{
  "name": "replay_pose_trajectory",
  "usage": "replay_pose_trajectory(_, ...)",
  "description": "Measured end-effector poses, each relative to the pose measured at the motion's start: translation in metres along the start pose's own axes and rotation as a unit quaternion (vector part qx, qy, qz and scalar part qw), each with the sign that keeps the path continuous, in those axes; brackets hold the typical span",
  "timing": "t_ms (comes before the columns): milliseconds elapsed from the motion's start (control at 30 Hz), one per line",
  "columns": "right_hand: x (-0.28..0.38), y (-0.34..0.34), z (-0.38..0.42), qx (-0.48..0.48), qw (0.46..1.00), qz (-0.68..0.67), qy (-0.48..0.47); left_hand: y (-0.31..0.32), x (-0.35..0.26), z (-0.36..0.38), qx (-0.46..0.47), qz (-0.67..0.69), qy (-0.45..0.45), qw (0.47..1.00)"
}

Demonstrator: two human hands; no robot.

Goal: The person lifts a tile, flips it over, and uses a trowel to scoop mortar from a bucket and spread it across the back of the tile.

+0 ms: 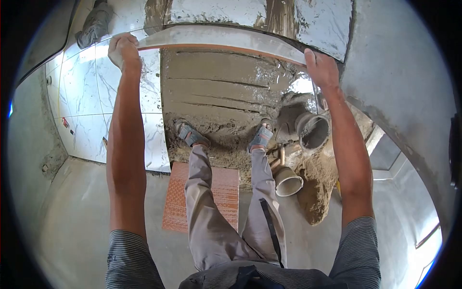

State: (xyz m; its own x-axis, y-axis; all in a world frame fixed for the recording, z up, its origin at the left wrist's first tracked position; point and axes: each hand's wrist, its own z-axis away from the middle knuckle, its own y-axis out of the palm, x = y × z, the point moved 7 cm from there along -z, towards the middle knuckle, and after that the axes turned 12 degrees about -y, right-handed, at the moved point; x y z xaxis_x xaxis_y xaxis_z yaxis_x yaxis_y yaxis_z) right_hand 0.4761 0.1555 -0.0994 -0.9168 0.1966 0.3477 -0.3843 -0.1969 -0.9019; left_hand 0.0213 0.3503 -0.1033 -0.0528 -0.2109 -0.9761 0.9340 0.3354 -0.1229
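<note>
My left hand (pixel 124 50) is closed on the left end of a long white-faced tile (pixel 216 38) with a reddish lower edge. The tile's right end is gripped by my right hand (pixel 321 70). It shows as a narrow band, steeply foreshortened, so its full face is hidden. Below it in view lies a bed of wet grey mortar (pixel 211 79) scored with several grooves. Laid white marbled tiles (pixel 82 91) border this bed on the left, and a mortar-smeared white tile (pixel 216 12) lies beyond it.
My sandalled feet stand at the mortar's near edge. A reddish tile (pixel 224 185) lies patterned side up behind them. At right are a bucket (pixel 314 131), a second bucket lying tipped (pixel 288 183) and a sand heap (pixel 317 176). A dark cloth-like bundle (pixel 96 26) lies top left.
</note>
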Motion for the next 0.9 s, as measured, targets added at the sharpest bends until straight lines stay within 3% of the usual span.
replay_pose_trajectory(100, -0.004, -0.011, -0.013, 0.033, 0.999, -0.011, 0.040, 0.005, -0.002, -0.010, 0.012, 0.009, 0.011, 1.000)
replay_pose_trajectory(400, -0.023, -0.024, -0.050, 0.035, 0.999, -0.016, 0.029, 0.031, 0.000, -0.047, 0.028, -0.012, -0.041, 0.999)
replay_pose_trajectory(467, -0.031, -0.016, -0.044, 0.053, 0.961, -0.230, 0.142, 0.022, 0.018, -0.069, 0.051, -0.004, -0.035, 0.998)
replay_pose_trajectory(567, -0.044, -0.013, -0.046, 0.018, 0.939, -0.263, 0.222, 0.023, 0.008, -0.057, 0.104, 0.060, -0.049, 0.992)
replay_pose_trajectory(700, -0.051, -0.012, -0.047, 0.002, 0.947, -0.222, 0.232, 0.028, 0.014, -0.050, 0.160, 0.189, -0.119, 0.961)
replay_pose_trajectory(833, -0.042, -0.021, -0.039, 0.045, 0.960, -0.170, 0.216, 0.022, 0.012, -0.046, 0.034, 0.097, -0.100, 0.990)
replay_pose_trajectory(900, -0.051, -0.023, -0.036, 0.038, 0.963, -0.157, 0.216, 0.027, 0.015, -0.057, 0.044, 0.158, -0.116, 0.980)
